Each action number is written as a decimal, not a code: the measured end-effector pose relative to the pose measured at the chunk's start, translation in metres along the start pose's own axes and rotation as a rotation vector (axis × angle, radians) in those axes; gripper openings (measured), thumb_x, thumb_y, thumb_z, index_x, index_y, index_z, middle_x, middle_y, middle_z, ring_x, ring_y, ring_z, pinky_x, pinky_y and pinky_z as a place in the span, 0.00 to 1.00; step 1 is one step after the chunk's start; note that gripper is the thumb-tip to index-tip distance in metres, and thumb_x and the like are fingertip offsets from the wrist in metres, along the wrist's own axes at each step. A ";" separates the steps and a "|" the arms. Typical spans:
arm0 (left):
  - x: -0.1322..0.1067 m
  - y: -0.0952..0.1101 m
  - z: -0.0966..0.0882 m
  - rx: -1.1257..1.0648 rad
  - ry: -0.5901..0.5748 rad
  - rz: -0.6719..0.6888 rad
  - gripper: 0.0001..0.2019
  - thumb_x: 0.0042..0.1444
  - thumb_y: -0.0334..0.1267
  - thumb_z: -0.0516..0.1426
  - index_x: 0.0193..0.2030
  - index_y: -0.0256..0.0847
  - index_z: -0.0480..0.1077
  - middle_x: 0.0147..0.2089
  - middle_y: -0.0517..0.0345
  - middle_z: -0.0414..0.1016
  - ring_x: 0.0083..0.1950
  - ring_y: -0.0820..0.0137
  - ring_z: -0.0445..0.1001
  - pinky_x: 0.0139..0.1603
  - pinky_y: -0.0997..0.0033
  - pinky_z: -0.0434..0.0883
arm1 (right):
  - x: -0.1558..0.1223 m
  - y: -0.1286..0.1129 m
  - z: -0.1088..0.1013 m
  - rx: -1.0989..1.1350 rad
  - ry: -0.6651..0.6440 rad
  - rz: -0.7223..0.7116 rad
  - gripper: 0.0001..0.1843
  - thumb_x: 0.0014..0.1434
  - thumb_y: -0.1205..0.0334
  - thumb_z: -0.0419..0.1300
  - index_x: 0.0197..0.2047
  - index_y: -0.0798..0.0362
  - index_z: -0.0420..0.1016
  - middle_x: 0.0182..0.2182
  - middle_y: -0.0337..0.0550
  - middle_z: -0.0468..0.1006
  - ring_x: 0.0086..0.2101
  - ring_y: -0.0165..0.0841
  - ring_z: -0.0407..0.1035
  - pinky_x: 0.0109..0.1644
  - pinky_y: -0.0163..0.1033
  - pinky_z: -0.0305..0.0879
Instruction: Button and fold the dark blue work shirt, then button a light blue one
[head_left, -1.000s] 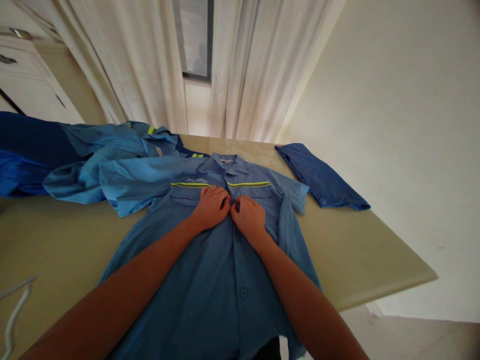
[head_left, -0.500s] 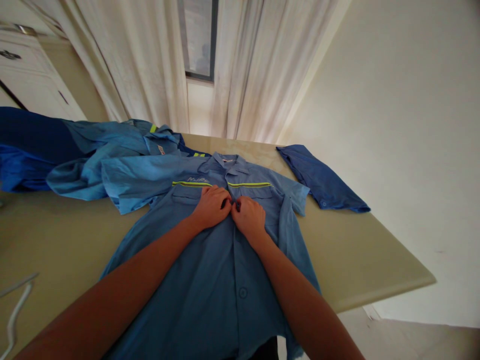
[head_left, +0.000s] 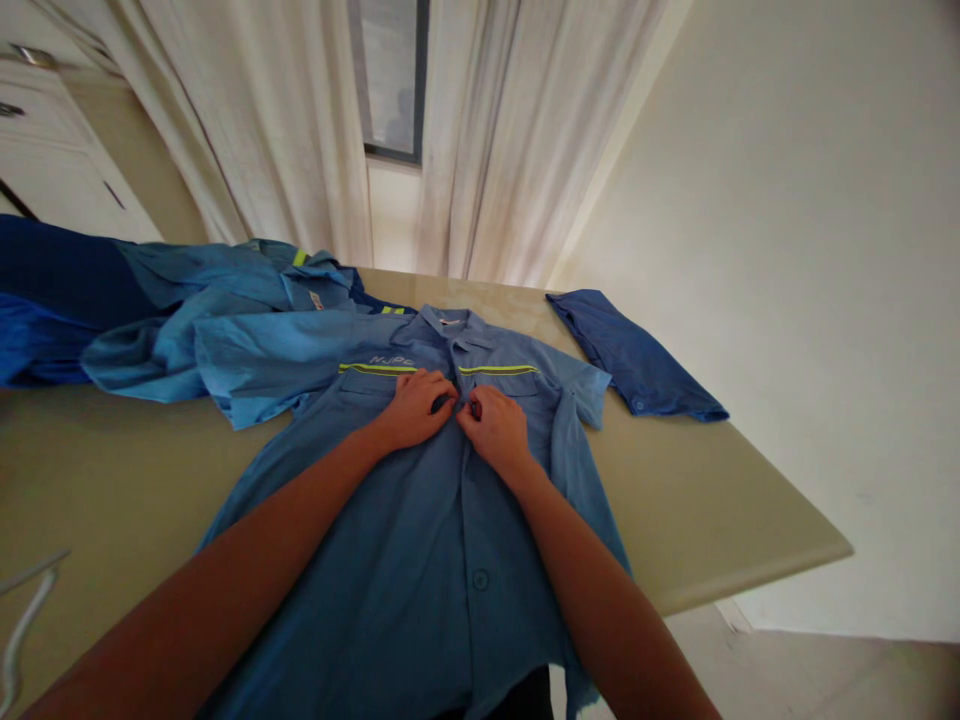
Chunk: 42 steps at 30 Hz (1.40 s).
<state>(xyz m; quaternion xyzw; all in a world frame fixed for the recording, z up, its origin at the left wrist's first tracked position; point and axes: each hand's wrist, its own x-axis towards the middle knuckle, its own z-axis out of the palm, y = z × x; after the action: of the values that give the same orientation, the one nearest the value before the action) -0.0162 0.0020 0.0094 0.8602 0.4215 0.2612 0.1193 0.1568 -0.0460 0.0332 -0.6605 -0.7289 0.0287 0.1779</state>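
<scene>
A blue short-sleeved work shirt (head_left: 405, 580) lies front up, its lower part reaching down over the near table edge. It has yellow-green stripes above the chest pockets, lettering on the chest and a button (head_left: 481, 580) low on the front placket. My left hand (head_left: 418, 408) is closed in a pinch on the left side of the front opening, at chest-pocket height. Close beside it, my right hand (head_left: 496, 428) pinches the placket edge from the other side. The fingers hide whatever button or buttonhole lies between them.
More blue work clothes (head_left: 217, 300) are heaped at the left. Folded dark-blue trousers or similar cloth (head_left: 637, 360) lie at the right of the table (head_left: 720, 530). A white hanger (head_left: 28, 625) is partly visible at lower left. Curtains (head_left: 270, 130) hang behind.
The whole view has shifted slightly, so things sit a little further left. Both hands stay at the same place on the placket, with small finger movements.
</scene>
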 end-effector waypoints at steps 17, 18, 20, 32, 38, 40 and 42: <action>0.000 -0.001 0.008 0.071 -0.018 0.033 0.10 0.65 0.35 0.50 0.44 0.44 0.73 0.45 0.52 0.75 0.49 0.58 0.69 0.50 0.54 0.63 | 0.002 0.004 0.006 0.072 0.019 0.014 0.06 0.66 0.61 0.58 0.41 0.50 0.76 0.39 0.41 0.80 0.36 0.33 0.71 0.39 0.35 0.56; 0.000 -0.002 0.008 0.073 -0.025 0.041 0.10 0.65 0.35 0.50 0.44 0.44 0.73 0.45 0.52 0.75 0.48 0.58 0.69 0.49 0.54 0.63 | 0.002 0.006 0.006 0.090 0.010 0.006 0.05 0.66 0.61 0.59 0.40 0.50 0.76 0.38 0.40 0.80 0.36 0.32 0.71 0.39 0.35 0.56; 0.000 -0.003 0.007 0.077 -0.043 0.062 0.10 0.65 0.34 0.50 0.43 0.44 0.73 0.44 0.52 0.75 0.48 0.58 0.69 0.50 0.54 0.63 | 0.002 0.008 0.007 0.124 -0.008 -0.004 0.05 0.66 0.60 0.59 0.39 0.50 0.76 0.35 0.38 0.79 0.34 0.32 0.70 0.38 0.35 0.55; 0.001 -0.007 0.007 -0.003 -0.015 0.042 0.08 0.65 0.37 0.52 0.42 0.43 0.73 0.44 0.53 0.76 0.48 0.59 0.70 0.52 0.56 0.62 | 0.005 0.014 0.016 0.224 0.034 -0.026 0.04 0.65 0.63 0.60 0.38 0.52 0.76 0.32 0.40 0.78 0.33 0.32 0.69 0.38 0.36 0.56; 0.003 -0.010 0.010 -0.042 -0.029 0.022 0.11 0.68 0.45 0.54 0.43 0.43 0.75 0.45 0.54 0.78 0.49 0.59 0.71 0.53 0.55 0.63 | 0.007 0.023 0.019 0.310 0.058 -0.083 0.04 0.63 0.63 0.60 0.36 0.52 0.76 0.30 0.39 0.77 0.31 0.32 0.68 0.38 0.36 0.57; 0.003 -0.011 0.011 -0.046 -0.029 0.013 0.11 0.68 0.44 0.54 0.44 0.43 0.75 0.46 0.54 0.78 0.49 0.59 0.72 0.53 0.55 0.63 | 0.006 0.022 0.018 0.340 0.068 -0.093 0.04 0.62 0.62 0.61 0.36 0.52 0.75 0.29 0.38 0.76 0.30 0.32 0.67 0.37 0.36 0.57; 0.003 -0.012 0.011 -0.048 -0.024 0.009 0.10 0.68 0.44 0.54 0.44 0.43 0.75 0.46 0.54 0.78 0.50 0.59 0.72 0.54 0.55 0.63 | 0.006 0.021 0.017 0.357 0.074 -0.094 0.05 0.61 0.60 0.62 0.35 0.52 0.75 0.28 0.37 0.76 0.29 0.31 0.66 0.36 0.36 0.56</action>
<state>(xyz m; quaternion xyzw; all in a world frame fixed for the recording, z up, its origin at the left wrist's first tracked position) -0.0163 0.0122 -0.0037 0.8620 0.4097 0.2614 0.1440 0.1717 -0.0345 0.0128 -0.5844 -0.7352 0.1248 0.3201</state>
